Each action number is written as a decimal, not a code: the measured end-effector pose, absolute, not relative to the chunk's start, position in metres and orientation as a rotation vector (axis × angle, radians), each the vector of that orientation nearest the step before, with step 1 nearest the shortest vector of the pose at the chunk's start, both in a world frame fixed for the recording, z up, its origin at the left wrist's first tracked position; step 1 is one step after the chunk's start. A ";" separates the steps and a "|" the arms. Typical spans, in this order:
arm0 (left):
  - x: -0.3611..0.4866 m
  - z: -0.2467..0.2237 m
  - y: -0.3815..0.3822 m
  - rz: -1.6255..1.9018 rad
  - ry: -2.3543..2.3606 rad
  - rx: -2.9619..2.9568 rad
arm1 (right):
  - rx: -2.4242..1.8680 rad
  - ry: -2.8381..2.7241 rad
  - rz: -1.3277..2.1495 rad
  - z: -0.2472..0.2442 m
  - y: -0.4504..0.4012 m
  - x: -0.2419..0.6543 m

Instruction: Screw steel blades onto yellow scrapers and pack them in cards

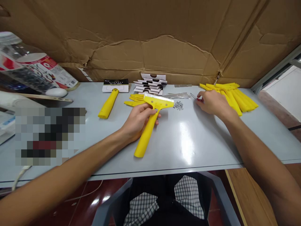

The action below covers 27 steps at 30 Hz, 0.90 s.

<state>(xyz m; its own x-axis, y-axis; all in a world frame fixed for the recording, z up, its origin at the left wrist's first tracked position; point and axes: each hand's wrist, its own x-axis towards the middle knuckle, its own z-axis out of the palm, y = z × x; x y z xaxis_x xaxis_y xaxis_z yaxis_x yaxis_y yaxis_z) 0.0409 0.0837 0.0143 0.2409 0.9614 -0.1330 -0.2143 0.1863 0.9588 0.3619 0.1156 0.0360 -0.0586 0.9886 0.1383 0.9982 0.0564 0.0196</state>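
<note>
My left hand is closed around the neck of a yellow scraper, its wide head up and its handle slanting toward me. A clear strip edges the head, and two screws show in it. At the right, my right hand is closed on a small screwdriver; its thin metal shaft points left and a bit of red handle shows between the fingers. Beside the scraper head lies a small heap of screws. Thin metal blades lie just behind it.
Yellow handles are piled at the right; a single handle lies left. Yellow head pieces lie behind my left hand. Folded cards and a black-and-white packet stand near the cardboard wall. Plastic bottles are far left.
</note>
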 end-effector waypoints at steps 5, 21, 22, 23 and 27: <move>0.043 0.012 0.085 1.096 0.785 1.057 | -2.047 -2.201 -0.216 0.043 0.112 0.354; 0.048 0.002 0.080 1.103 0.791 1.106 | -1.318 -1.956 1.520 0.043 0.044 0.253; 0.047 0.003 0.081 1.099 0.815 1.143 | -1.296 -1.917 1.563 0.042 0.045 0.254; 0.046 0.004 0.082 1.104 0.842 1.183 | -1.285 -1.883 1.586 0.040 0.047 0.255; 0.035 0.014 0.095 1.271 1.018 1.339 | -1.277 -1.614 1.597 0.040 0.061 0.266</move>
